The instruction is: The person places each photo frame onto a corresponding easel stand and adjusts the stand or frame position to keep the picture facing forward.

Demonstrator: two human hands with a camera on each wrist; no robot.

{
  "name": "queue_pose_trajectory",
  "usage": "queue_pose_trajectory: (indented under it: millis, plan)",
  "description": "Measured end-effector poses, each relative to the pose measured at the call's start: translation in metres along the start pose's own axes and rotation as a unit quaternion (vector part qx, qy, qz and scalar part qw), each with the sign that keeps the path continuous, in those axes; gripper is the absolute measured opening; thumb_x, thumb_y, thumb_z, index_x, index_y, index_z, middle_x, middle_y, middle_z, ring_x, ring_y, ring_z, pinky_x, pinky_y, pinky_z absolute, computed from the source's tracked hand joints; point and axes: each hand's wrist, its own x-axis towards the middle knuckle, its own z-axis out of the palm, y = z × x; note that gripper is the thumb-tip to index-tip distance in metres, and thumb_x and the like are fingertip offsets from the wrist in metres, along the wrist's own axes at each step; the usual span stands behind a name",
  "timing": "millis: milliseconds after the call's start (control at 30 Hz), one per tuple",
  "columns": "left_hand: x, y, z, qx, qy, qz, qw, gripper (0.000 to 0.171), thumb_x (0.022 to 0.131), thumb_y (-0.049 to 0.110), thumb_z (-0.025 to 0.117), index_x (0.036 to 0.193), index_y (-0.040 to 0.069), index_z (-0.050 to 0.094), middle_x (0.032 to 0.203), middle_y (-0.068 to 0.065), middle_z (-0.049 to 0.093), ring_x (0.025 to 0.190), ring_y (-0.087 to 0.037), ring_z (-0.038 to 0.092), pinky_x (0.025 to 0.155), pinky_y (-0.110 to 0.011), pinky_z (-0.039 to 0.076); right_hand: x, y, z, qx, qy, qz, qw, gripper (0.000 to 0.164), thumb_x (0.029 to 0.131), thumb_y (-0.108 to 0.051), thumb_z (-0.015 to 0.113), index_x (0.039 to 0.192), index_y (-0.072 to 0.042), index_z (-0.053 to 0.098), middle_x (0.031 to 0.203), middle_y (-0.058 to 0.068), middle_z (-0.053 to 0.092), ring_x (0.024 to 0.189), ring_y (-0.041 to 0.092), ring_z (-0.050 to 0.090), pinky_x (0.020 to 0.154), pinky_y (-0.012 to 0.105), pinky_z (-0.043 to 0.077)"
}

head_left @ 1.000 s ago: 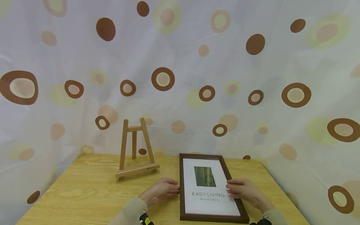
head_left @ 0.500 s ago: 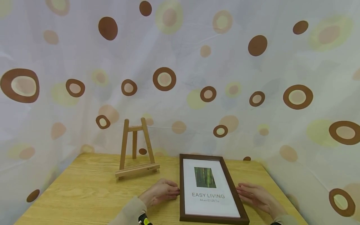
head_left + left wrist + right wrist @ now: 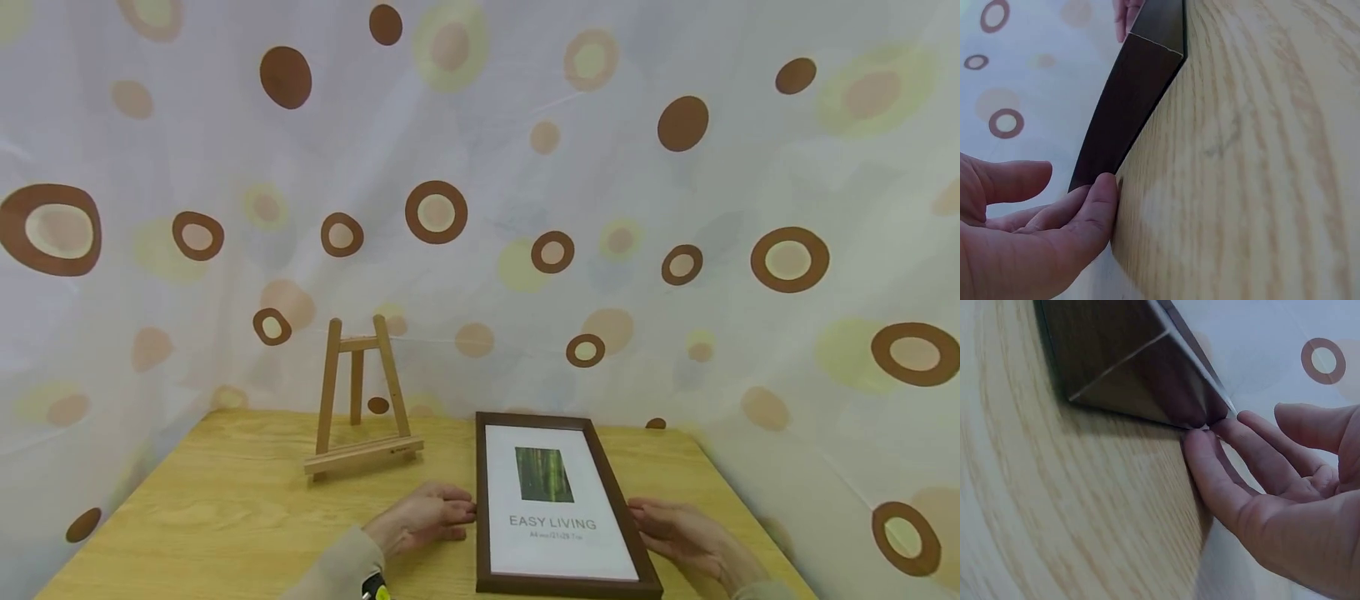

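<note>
Dark-brown picture frame (image 3: 558, 504) lies flat on the wooden table (image 3: 225, 517), lower centre of the head view. Left hand (image 3: 423, 518) and right hand (image 3: 678, 531) press relaxed fingertips against its side edges.

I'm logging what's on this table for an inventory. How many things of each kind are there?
Picture frame: 1
Wooden easel: 1
Hands touching the frame: 2, left hand and right hand
Total: 2 objects, 2 hands
</note>
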Motion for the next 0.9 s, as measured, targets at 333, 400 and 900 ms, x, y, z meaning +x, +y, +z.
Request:
queue_pose_trajectory:
  millis: [333, 400, 900]
  plan:
    - [-0.006, 0.0, 0.0, -0.031, 0.034, -0.003, 0.9989, 0.046, 0.095, -0.006, 0.053, 0.137, -0.016, 0.039, 0.137, -0.031, 0.05, 0.102, -0.026, 0.066, 0.092, -0.042, 0.057, 0.001, 0.004, 0.005, 0.03, 0.011, 0.009, 0.999, 0.059, 0.104, -0.012, 0.048, 0.151, 0.011, 0.02, 0.124, 0.002, 0.065, 0.112, 0.022, 0.062, 0.099, 0.045, 0.052]
    - [-0.007, 0.0, 0.001, -0.033, 0.033, -0.004, 0.9989, 0.046, 0.093, -0.007, 0.054, 0.136, -0.016, 0.04, 0.134, -0.029, 0.052, 0.096, -0.023, 0.065, 0.091, -0.041, 0.057, 0.001, 0.007, 0.005, 0.019, 0.006, 0.008, 1.0, 0.06, 0.103, -0.011, 0.048, 0.149, 0.014, 0.019, 0.122, 0.004, 0.066, 0.111, 0.021, 0.063, 0.098, 0.042, 0.053]
    - [-0.007, -0.002, 0.003, -0.05, -0.02, -0.052, 0.9972, 0.07, 0.091, -0.008, 0.061, 0.141, -0.026, 0.016, 0.133, -0.034, 0.048, 0.102, -0.026, 0.062, 0.102, -0.059, 0.046, 0.007, 0.012, 0.014, -0.014, -0.083, 0.009, 0.996, 0.059, 0.104, -0.005, 0.043, 0.142, 0.027, 0.012, 0.127, 0.013, 0.063, 0.114, 0.023, 0.062, 0.101, 0.041, 0.052]
